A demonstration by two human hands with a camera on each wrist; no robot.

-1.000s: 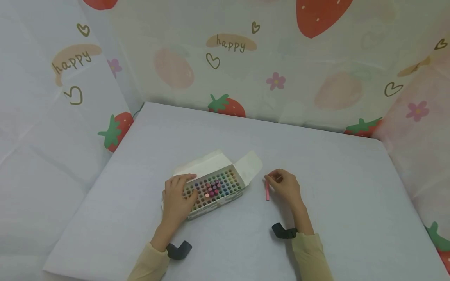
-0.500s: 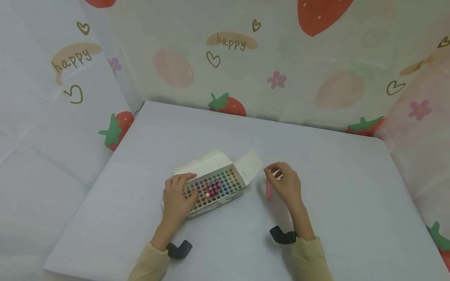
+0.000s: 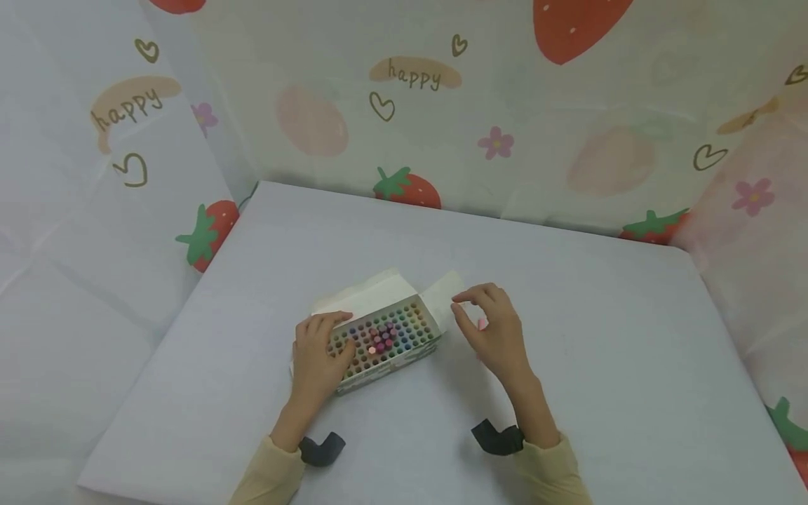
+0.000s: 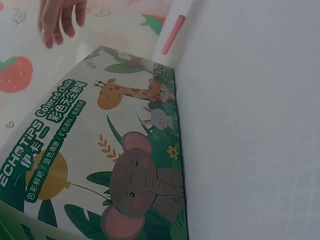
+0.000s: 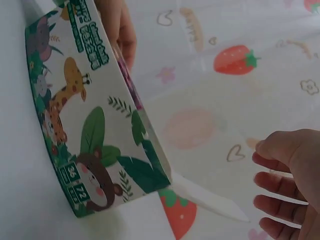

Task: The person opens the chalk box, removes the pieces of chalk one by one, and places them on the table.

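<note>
A box of colored chalk (image 3: pixel 385 368) lies on the table with its lid folded back. Many chalk sticks (image 3: pixel 410 326) stand on end inside it, and a pink and purple cluster (image 3: pixel 382 338) rises above the rest. My left hand (image 3: pixel 318 361) holds the box's left end, fingers bent over it and thumb above the chalk tops. Beside the box's right flap, my right hand (image 3: pixel 495 333) is in the air, thumb and index finger apart with nothing between them. Behind that hand a pink chalk stick (image 4: pixel 173 35) lies on the table, mostly hidden in the head view.
The open lid (image 3: pixel 366 294) leans out behind the box, and a side flap (image 3: pixel 442 291) juts to the right. A white-covered table (image 3: pixel 606 351) extends around them. Printed strawberry curtains (image 3: pixel 416 140) stand along the back and sides.
My right hand has let go of the pink chalk stick, leaving it on the table, and has moved left toward the box. The left hand and box have stayed in place.
</note>
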